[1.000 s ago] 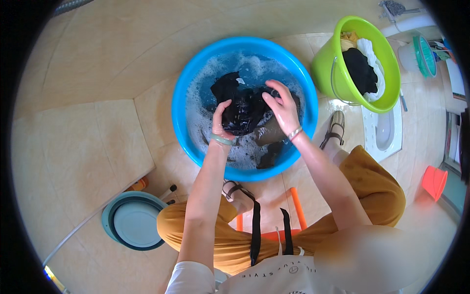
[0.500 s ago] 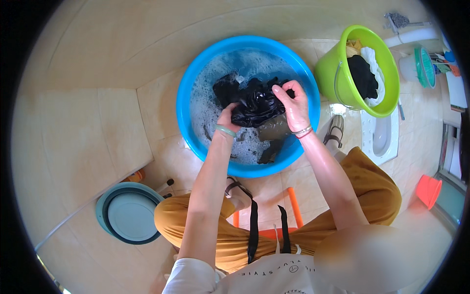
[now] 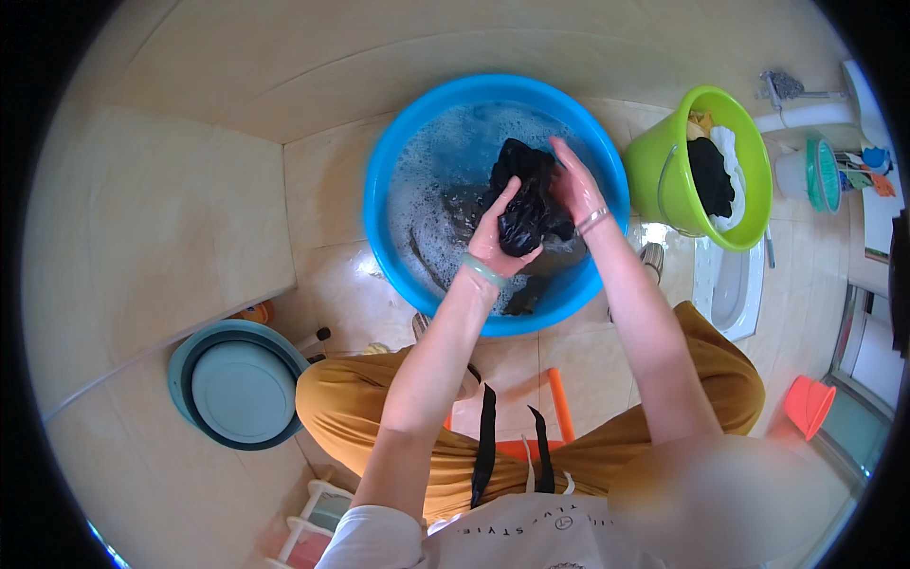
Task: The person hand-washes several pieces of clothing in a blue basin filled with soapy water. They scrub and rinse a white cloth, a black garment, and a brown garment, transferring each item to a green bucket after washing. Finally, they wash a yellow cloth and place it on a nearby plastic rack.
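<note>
Above a round blue basin point(image 3: 378, 204) of foamy water, a wet black garment point(image 3: 524, 216) is bunched between my two hands. My left hand point(image 3: 495, 235) closes round its lower left side, thumb laid over the cloth. On the other side, my right hand point(image 3: 576, 192) presses against the bundle with its fingers pointing up; part of its grip is hidden behind the cloth. More dark cloth point(image 3: 529, 292) lies in the water near the basin's front. Suds point(image 3: 417, 194) float mostly at the left.
A lime-green bucket point(image 3: 654, 171) with black, white and yellow clothes stands right of the basin, near a white squat toilet point(image 3: 735, 284). Grey-green basins point(image 3: 244, 389) sit at lower left, an orange-red container point(image 3: 808, 406) at far right. An orange stool point(image 3: 561, 403) shows between my legs.
The black garment has gone from spread between my hands to a compact upright bundle. My left hand has moved right, and my right hand has changed from pinching an edge to pressing the side.
</note>
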Action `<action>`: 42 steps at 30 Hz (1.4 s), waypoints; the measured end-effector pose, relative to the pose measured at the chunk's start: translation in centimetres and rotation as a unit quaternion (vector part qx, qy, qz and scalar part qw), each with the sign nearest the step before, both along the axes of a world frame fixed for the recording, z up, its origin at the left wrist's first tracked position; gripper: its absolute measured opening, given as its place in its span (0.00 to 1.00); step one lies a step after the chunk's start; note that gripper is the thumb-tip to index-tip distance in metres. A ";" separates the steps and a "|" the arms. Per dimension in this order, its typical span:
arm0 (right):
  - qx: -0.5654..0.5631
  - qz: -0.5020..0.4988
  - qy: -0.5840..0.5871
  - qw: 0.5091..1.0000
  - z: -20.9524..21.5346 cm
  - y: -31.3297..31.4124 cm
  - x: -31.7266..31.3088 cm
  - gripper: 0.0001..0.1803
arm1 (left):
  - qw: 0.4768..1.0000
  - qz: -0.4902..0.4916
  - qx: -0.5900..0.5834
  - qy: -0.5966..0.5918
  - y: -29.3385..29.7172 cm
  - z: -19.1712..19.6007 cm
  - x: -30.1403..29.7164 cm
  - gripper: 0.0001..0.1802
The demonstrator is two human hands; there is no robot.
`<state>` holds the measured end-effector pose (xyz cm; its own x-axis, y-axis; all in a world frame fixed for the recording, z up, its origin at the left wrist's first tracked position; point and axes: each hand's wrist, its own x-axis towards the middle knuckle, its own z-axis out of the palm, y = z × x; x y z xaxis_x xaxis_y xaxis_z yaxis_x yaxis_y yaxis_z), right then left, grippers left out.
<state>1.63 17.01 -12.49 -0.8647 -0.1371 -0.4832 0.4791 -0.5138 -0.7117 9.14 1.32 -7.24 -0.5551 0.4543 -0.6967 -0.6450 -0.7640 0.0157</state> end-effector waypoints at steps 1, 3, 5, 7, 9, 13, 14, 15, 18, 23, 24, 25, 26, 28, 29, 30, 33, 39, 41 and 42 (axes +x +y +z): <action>-0.016 -0.026 -0.002 1.000 -0.6 0.3 1.3 0.31 | 0.999 0.032 0.023 -0.018 0.0 -0.7 0.3 0.16; 0.002 -0.082 -0.010 0.997 -1.5 1.1 4.3 0.31 | 0.995 0.071 0.061 -0.039 0.5 -1.4 0.7 0.15; 0.064 -0.140 -0.020 0.988 -2.3 1.9 7.6 0.30 | 0.992 0.088 0.085 -0.044 1.1 -0.6 1.2 0.17; -0.275 0.024 0.080 0.958 -5.3 3.8 10.3 0.31 | 0.978 0.115 0.171 -0.023 3.1 0.6 1.5 0.21; -0.314 -0.026 0.045 0.948 -4.7 2.1 11.7 0.34 | 0.961 0.163 0.214 -0.064 3.9 2.2 2.2 0.25; -0.289 -0.059 0.041 0.955 3.2 -3.8 9.8 0.35 | 0.944 0.223 0.241 0.022 4.9 3.2 4.0 0.23; -0.327 -0.026 0.068 0.942 4.2 -4.5 8.9 0.34 | 0.940 0.217 0.261 0.035 4.8 3.2 4.4 0.23; -0.364 0.007 0.093 0.927 4.6 -5.1 8.3 0.33 | 0.921 0.194 0.338 0.012 4.4 1.8 4.6 0.22; -0.395 0.002 0.003 0.919 4.4 -3.4 6.5 0.27 | 0.954 0.116 0.276 0.026 3.4 2.8 4.1 0.22; -0.271 0.135 -0.078 0.950 3.6 -0.3 3.7 0.22 | 0.991 -0.058 -0.001 0.120 2.0 4.6 4.1 0.25; -0.233 0.135 -0.126 0.955 3.8 0.0 3.4 0.23 | 0.984 -0.099 -0.057 0.137 1.7 4.5 4.2 0.25; -0.201 0.144 -0.129 0.960 4.4 -0.2 3.1 0.22 | 0.978 -0.121 -0.085 0.147 1.2 4.8 4.1 0.21; -0.169 0.153 -0.131 0.965 5.0 -0.2 3.0 0.21 | 0.973 -0.117 -0.117 0.163 1.2 5.2 3.9 0.21; -0.063 0.114 -0.063 0.989 6.3 -0.9 2.9 0.21 | 0.958 -0.111 -0.180 0.195 1.4 6.0 3.6 0.19; -0.010 0.094 -0.028 0.995 6.7 -1.3 2.9 0.21 | 0.940 -0.090 -0.228 0.236 1.8 5.4 3.5 0.20; 0.016 0.105 -0.007 0.994 6.5 -1.4 2.7 0.21 | 0.926 -0.114 -0.257 0.251 1.8 4.7 3.4 0.21; 0.065 0.118 0.089 0.987 7.1 -2.2 2.7 0.22 | 0.886 -0.144 -0.316 0.308 2.0 3.7 3.3 0.23; 0.312 0.119 0.147 0.931 5.7 -2.7 1.8 0.16 | 0.760 -0.277 -0.480 0.339 2.3 3.0 2.6 0.31; 0.410 0.130 0.144 0.891 6.0 -3.5 2.3 0.15 | 0.718 -0.327 -0.530 0.312 2.2 2.7 2.6 0.36; 0.457 0.135 0.142 0.868 6.1 -3.9 2.6 0.15 | 0.697 -0.358 -0.550 0.289 2.2 2.1 2.6 0.38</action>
